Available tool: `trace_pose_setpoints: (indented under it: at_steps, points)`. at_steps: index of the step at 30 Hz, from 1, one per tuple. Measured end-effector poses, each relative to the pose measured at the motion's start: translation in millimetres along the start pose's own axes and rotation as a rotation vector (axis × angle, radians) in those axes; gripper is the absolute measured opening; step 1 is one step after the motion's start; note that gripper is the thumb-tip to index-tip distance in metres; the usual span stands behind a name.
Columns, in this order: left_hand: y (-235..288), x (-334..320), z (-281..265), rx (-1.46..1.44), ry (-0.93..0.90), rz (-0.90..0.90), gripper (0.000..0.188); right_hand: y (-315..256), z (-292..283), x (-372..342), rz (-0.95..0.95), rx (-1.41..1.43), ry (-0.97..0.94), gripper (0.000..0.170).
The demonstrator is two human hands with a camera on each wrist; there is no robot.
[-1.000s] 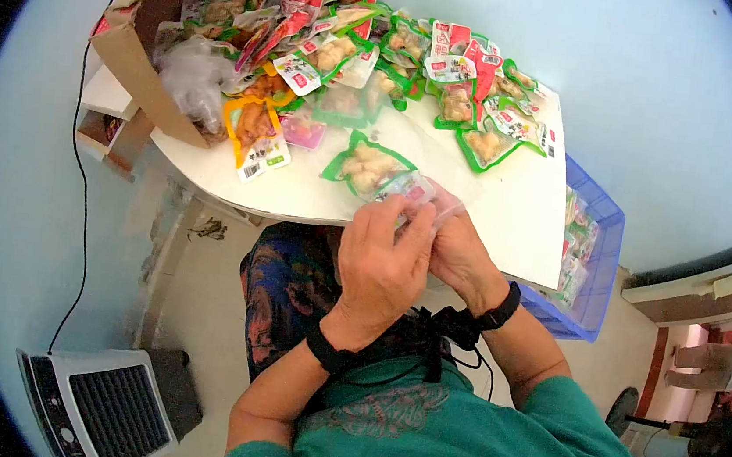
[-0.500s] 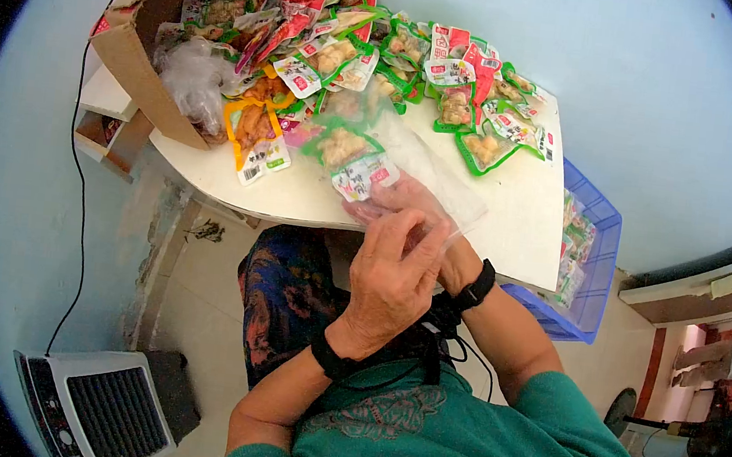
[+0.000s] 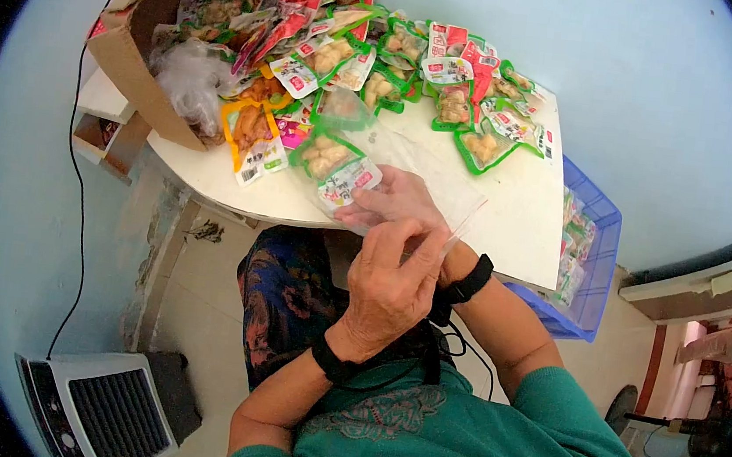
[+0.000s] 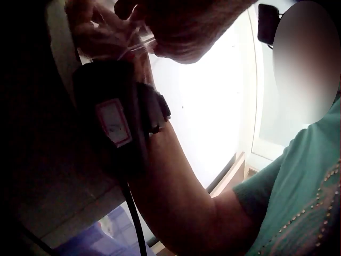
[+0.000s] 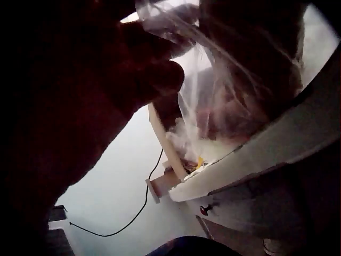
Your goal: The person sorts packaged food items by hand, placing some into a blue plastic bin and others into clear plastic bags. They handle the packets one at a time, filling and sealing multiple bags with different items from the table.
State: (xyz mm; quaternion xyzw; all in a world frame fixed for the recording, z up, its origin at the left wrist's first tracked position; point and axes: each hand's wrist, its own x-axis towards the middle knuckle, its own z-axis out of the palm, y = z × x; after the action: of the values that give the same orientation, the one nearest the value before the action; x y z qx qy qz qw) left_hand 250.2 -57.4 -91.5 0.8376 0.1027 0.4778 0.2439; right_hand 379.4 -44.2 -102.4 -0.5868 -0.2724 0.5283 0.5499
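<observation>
A clear plastic bag [image 3: 453,197] covers my right hand [image 3: 404,200], which reaches inside it over the table's near edge. Through the film, the right fingers and thumb grip the white printed end of a green-edged snack packet [image 3: 330,162] with pale, lumpy pieces. My left hand [image 3: 393,271] pinches the bag's open end near the right wrist, thumb against fingers. In the right wrist view, the bag [image 5: 213,80] hangs in creased folds beside the dark left fingers [image 5: 165,74]. The left wrist view shows the strapped right forearm [image 4: 170,181] below the pinched film.
Many snack packets [image 3: 330,53] spill from a cardboard box [image 3: 147,75] across the white table [image 3: 515,234]. An orange-edged packet [image 3: 252,134] lies at the left. A blue crate [image 3: 595,277] with packets stands right of the table. An air cooler [image 3: 115,407] stands on the floor.
The right hand has pushed forward and left inside the bag with the packet, and the bag now lies spread over it. The left hand has stayed near the bag's open end.
</observation>
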Motion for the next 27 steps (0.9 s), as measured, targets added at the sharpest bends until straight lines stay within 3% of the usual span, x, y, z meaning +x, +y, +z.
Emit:
trace_pose_setpoints:
  at_steps: [9,13,16,18,20,22,26,27]
  points:
    - [-2.4,2.4,-2.5,0.018,0.006,-0.019,0.029,7.2,-8.5,8.0,0.025,0.065,-0.048,0.037]
    - [-3.0,4.2,-5.5,0.015,0.001,-0.035,0.028,-0.3,1.5,-6.5,-0.095,0.321,-0.239,0.028]
    - [-4.6,3.8,-5.8,0.006,0.001,-0.043,0.027,8.0,3.6,-17.4,-0.108,0.144,-0.221,0.03]
    - [-6.2,3.5,-6.1,0.009,0.007,-0.051,0.026,12.0,-1.1,-38.0,-0.415,0.0,-0.252,0.032]
    - [-6.0,3.9,-3.8,-0.001,0.01,-0.04,0.025,11.2,-2.1,-53.9,-0.438,0.191,-0.19,0.033]
    - [-5.4,4.2,-3.0,-0.003,0.017,-0.024,0.024,7.3,7.7,-58.6,-0.175,0.733,-0.064,0.033]
    - [-3.8,2.2,-1.0,0.006,-0.001,-0.033,0.024,-2.9,21.3,-71.7,-0.151,0.718,0.213,0.043]
    - [-2.8,2.3,-1.8,0.012,-0.006,-0.036,0.024,4.3,17.3,-67.8,-0.167,0.755,0.157,0.043]
